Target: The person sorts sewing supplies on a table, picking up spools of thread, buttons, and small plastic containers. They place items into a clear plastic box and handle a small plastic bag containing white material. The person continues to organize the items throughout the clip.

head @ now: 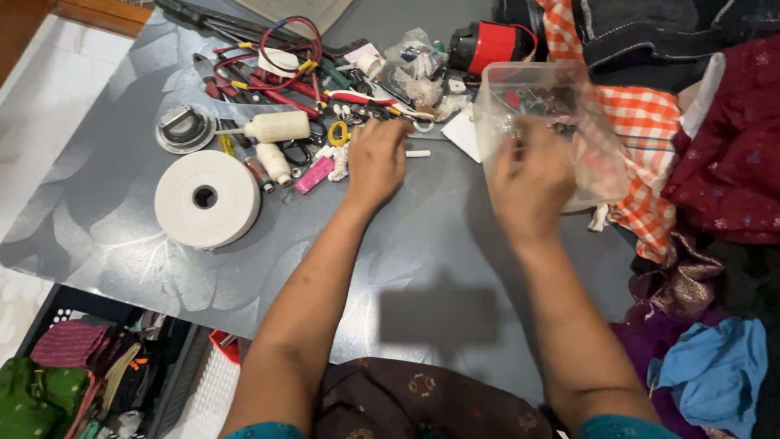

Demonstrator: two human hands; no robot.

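My left hand [374, 162] rests palm down on the grey table [422, 244], fingers curled among small items beside a white stick [418, 154] and a yellow ring [337, 133]. Whether it grips anything is hidden under the fingers. My right hand [530, 177] holds the near wall of a clear plastic container [552, 122], which is tilted and has small dark parts inside.
A large white tape roll [207, 197] lies at the left, with thread spools [276, 126], pliers, red wires [288, 57] and a metal disc [184, 128] behind it. A red device [487, 45] sits at the back. Checked orange cloth [650, 138] and other fabrics pile up on the right. A basket of cloth [73, 374] stands below left.
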